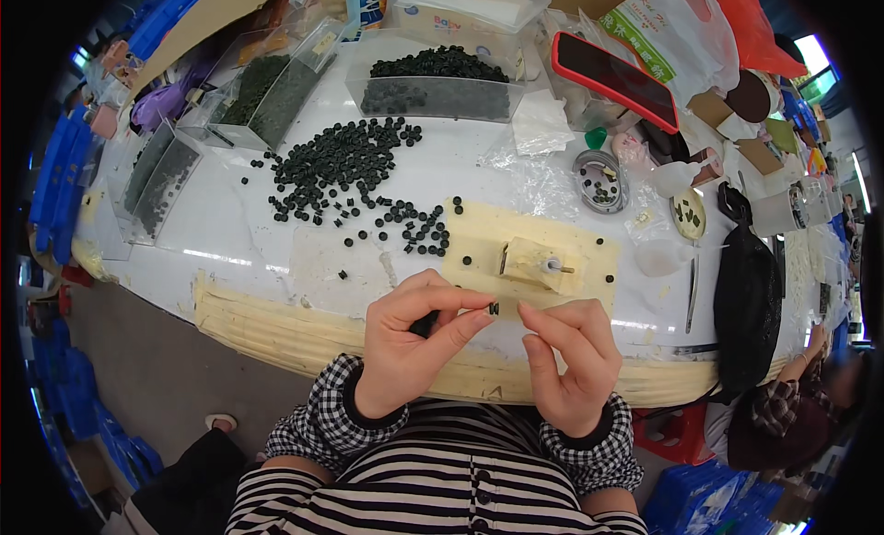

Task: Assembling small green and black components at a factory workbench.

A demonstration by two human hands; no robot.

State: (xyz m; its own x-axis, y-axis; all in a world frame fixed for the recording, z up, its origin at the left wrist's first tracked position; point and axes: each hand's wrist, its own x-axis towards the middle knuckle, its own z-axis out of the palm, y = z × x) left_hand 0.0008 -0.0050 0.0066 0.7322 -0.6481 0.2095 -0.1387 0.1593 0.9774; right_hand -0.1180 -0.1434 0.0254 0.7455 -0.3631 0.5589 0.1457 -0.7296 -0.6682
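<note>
Between the thumb and index finger of my left hand (414, 337) is a tiny black spool-like part (494, 308), held over the table's near edge. Facing it, my right hand (575, 355) has its fingers bent, the thumb tip apart from the index fingertip, and nothing visible between them. Just beyond my hands a small block-shaped fixture (539, 263) with a metal pin stands on a yellowish taped board (470, 226). Past my left hand, a heap of small black round parts (341, 162) is spread loosely on the white tabletop, with several strays reaching the board.
Clear bins of dark parts (437, 98) line the back. A red-cased phone (615, 79) leans at the back right. Tweezers (692, 296), a round metal tin (600, 180) and a black bag (748, 305) lie rightward. Another person (792, 415) sits at the far right.
</note>
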